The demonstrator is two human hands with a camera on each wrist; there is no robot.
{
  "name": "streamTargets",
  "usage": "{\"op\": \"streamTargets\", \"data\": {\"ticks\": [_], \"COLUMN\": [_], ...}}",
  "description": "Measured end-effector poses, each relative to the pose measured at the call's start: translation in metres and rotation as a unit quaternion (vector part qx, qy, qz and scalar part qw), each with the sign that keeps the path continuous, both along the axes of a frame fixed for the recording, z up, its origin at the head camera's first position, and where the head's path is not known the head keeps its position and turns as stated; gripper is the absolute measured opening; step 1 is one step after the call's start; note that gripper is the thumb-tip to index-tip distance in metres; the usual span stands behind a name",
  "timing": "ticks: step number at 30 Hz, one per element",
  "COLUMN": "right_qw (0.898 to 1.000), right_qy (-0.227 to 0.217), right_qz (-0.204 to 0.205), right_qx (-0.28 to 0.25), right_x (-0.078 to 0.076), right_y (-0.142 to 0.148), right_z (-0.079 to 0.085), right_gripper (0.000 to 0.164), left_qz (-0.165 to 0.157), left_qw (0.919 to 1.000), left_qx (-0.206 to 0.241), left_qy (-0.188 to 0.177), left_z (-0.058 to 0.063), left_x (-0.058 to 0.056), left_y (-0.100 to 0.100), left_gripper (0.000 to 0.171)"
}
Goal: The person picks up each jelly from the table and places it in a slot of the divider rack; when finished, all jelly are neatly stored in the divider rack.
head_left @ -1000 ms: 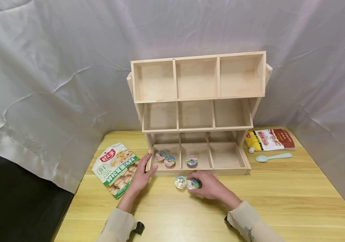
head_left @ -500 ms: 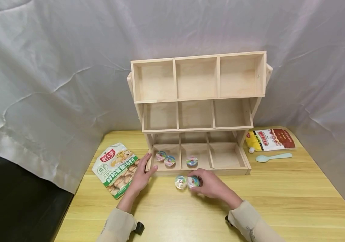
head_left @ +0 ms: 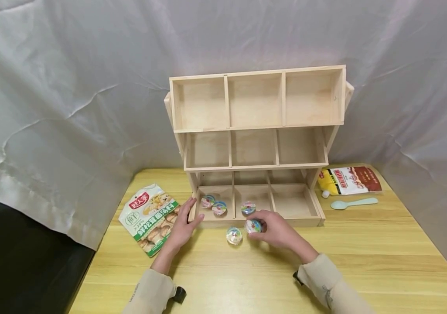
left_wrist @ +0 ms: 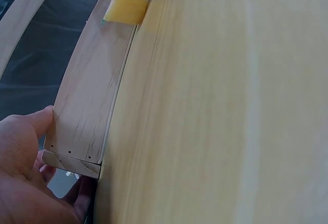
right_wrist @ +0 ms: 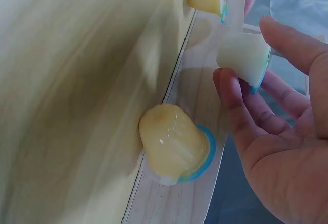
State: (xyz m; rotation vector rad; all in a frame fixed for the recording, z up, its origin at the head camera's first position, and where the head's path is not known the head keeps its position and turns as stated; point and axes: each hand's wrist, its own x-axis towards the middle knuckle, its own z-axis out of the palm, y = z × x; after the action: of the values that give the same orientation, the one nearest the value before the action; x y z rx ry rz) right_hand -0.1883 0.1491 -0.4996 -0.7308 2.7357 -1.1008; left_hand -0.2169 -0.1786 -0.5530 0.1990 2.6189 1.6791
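Observation:
In the head view my right hand (head_left: 276, 231) pinches a small jelly cup (head_left: 253, 226) by its sides, just in front of the rack. The right wrist view shows this cup's pale body (right_wrist: 243, 55) between thumb and fingers. To its left a second jelly cup (head_left: 233, 236) sits on the table. A yellow jelly cup (right_wrist: 177, 144) also stands below my right hand in that wrist view. My left hand (head_left: 182, 226) grips the front left corner of the wooden rack (head_left: 223, 224), thumb at the front board, as the left wrist view shows.
Two jelly cups (head_left: 219, 208) lie in the bottom left compartment and one jelly cup (head_left: 248, 208) in the bottom middle one. A green-and-white food packet (head_left: 150, 220) lies left. A spouted pouch (head_left: 350, 180) and a pale blue spoon (head_left: 354, 203) lie right.
My right hand has moved the pinched jelly cup slightly right and toward the rack, away from the cup beside it. The left hand stays at the rack corner.

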Motion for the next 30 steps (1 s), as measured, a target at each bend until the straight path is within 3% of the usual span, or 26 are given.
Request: {"op": "streamTargets", "data": {"ticks": [4, 17, 23, 30], "right_qw": [1.000, 0.999, 0.997, 0.995], "right_qy": [-0.022, -0.029, -0.011, -0.021], "right_qz": [-0.002, -0.017, -0.055, -0.088], "right_qx": [-0.014, -0.040, -0.050, -0.051], "right_x": [-0.004, -0.008, -0.016, -0.023], "right_y": [0.001, 0.006, 0.009, 0.008], "right_z": [0.000, 0.016, 0.023, 0.018], "right_gripper": [0.048, 0.050, 0.049, 0.049], "left_qz": [-0.001, 0.001, 0.002, 0.000], "left_qw": [1.0000, 1.0000, 1.0000, 1.0000], "left_qx": [-0.002, 0.002, -0.003, 0.000], "left_qy": [0.001, -0.005, -0.003, -0.007], "left_z": [0.001, 0.001, 0.000, 0.000], "left_x": [0.000, 0.000, 0.001, 0.000], "left_y": [0.000, 0.000, 0.000, 0.000], "left_gripper": [0.072, 0.070, 0.072, 0.071]}}
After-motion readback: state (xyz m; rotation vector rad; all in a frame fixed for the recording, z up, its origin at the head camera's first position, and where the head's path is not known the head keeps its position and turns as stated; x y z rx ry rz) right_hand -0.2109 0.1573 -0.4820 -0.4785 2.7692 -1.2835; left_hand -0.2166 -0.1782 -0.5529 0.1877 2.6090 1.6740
